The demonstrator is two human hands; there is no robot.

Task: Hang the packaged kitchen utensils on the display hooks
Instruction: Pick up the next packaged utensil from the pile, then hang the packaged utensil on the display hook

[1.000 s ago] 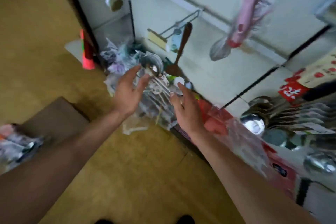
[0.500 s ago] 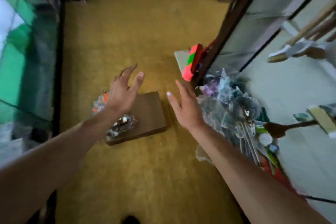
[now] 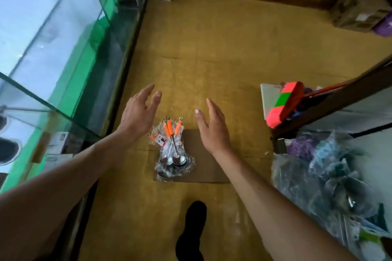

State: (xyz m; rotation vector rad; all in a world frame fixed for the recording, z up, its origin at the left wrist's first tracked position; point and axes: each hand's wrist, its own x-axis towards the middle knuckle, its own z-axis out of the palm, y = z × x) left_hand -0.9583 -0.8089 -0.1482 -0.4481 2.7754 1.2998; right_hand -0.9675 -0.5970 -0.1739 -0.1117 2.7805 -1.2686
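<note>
A bundle of packaged ladles (image 3: 172, 150) with orange handles and steel bowls lies in clear plastic on a brown cardboard sheet (image 3: 206, 163) on the yellow floor. My left hand (image 3: 139, 115) hovers above and to the left of the bundle, fingers spread, holding nothing. My right hand (image 3: 212, 126) hovers to the right of it, palm turned inward, also empty. Neither hand touches the packets. No display hooks are in view.
A glass display counter (image 3: 59, 65) with green edges runs along the left. At right a dark shelf frame (image 3: 331, 99) carries a pink and green item (image 3: 283, 104), above a heap of plastic-wrapped utensils (image 3: 331, 182). Boxes line the far wall. A foot in a dark sock (image 3: 192, 231) stands below the cardboard.
My view swung from the hook wall on the right down to the floor. Both hands left the hanging packets and now hover either side of the orange-handled bundle.
</note>
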